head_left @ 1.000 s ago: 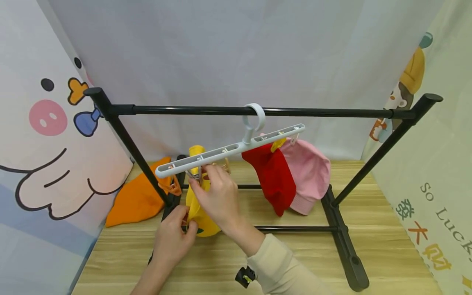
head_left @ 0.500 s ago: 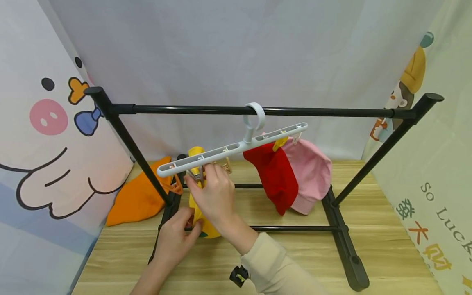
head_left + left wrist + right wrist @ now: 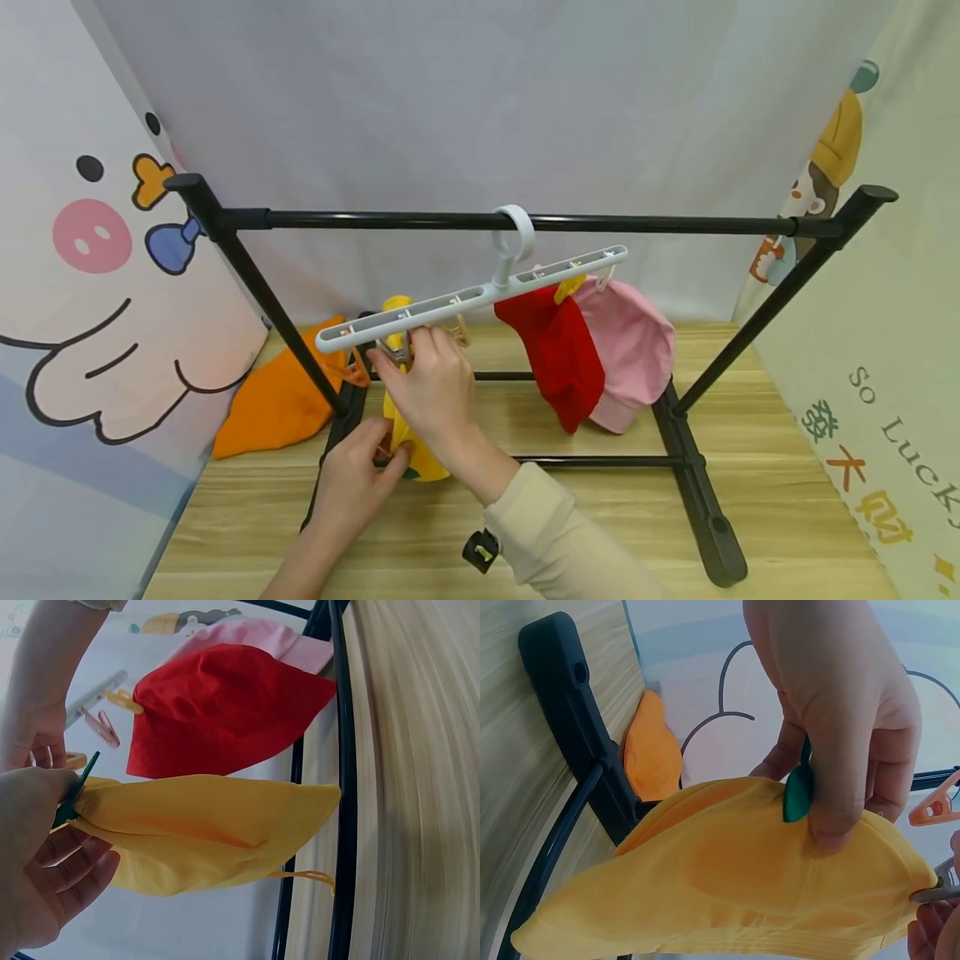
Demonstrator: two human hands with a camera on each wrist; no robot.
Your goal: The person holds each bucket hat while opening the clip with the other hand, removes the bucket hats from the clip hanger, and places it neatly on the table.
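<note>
A yellow hat (image 3: 727,885) with a green leaf (image 3: 798,793) hangs under the left half of a pale grey hanger (image 3: 442,313). My left hand (image 3: 356,467) pinches the hat near the leaf, thumb on one side and fingers on the other. My right hand (image 3: 435,392) grips a grey clip (image 3: 393,350) just beneath the hanger bar. That clip (image 3: 934,891) meets the edge of the hat in the right wrist view. Part of the hat is hidden behind my right hand in the head view.
The hanger hooks over a black rack (image 3: 360,220). On its right half hang a red hat (image 3: 551,358) under a yellow clip (image 3: 570,288) and a pink cap (image 3: 637,350). An orange clip (image 3: 354,368) dangles at left. An orange hat (image 3: 277,408) is beyond the left post.
The yellow hat has turned a little and shows narrower between my hands. My right hand has shifted slightly left with the clip; my left hand stays on the hat.
</note>
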